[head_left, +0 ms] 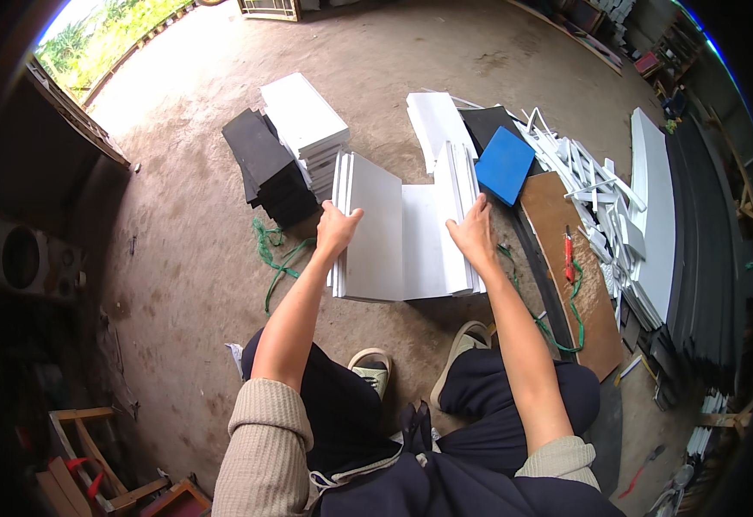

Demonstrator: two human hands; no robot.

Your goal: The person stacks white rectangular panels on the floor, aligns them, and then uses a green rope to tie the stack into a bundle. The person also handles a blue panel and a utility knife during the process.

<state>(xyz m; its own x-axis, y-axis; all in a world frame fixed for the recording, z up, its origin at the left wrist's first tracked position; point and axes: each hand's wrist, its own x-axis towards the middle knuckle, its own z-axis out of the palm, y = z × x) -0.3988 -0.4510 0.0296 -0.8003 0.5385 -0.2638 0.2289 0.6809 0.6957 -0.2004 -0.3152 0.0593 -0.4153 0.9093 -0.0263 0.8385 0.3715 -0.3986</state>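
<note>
My left hand [339, 229] grips the outer edge of a small stack of white boards [373, 226] that stands tilted up, thumb on the inner face and fingers behind. Opposite it, my right hand [475, 233] is closed on a second bundle of white boards [452, 191], also tilted up. Between the two bundles another white board [420, 237] lies lower and flatter. Beyond my left hand are a pile of black boards [260, 151] and a taller pile of white boards [304, 112]. Fingers of both hands are partly hidden behind the boards.
Green string [277, 258] lies on the concrete floor by the piles. At right are a blue board [506, 164], a brown board [544, 211] with a red-handled cutter [569, 250], and a heap of white offcuts [596, 185]. A speaker [28, 260] stands far left.
</note>
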